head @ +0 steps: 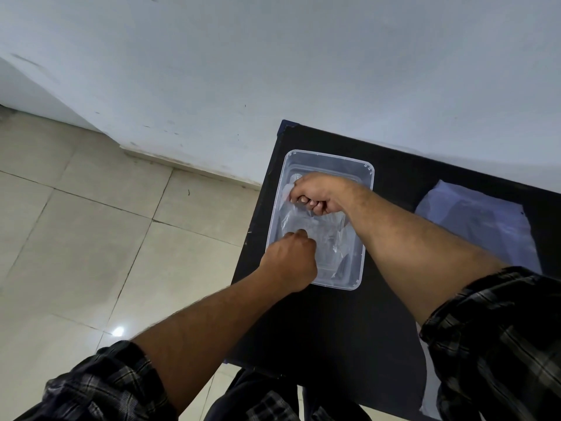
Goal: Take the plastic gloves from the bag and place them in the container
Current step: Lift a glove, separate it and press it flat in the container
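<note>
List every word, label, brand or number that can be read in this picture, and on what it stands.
None. No text can be read on the container, the gloves, the bag or the table.

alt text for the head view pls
Both hands press clear plastic gloves into a clear container on a black table: right hand at its far end, left hand at its near end. The bag lies to the right.
</note>
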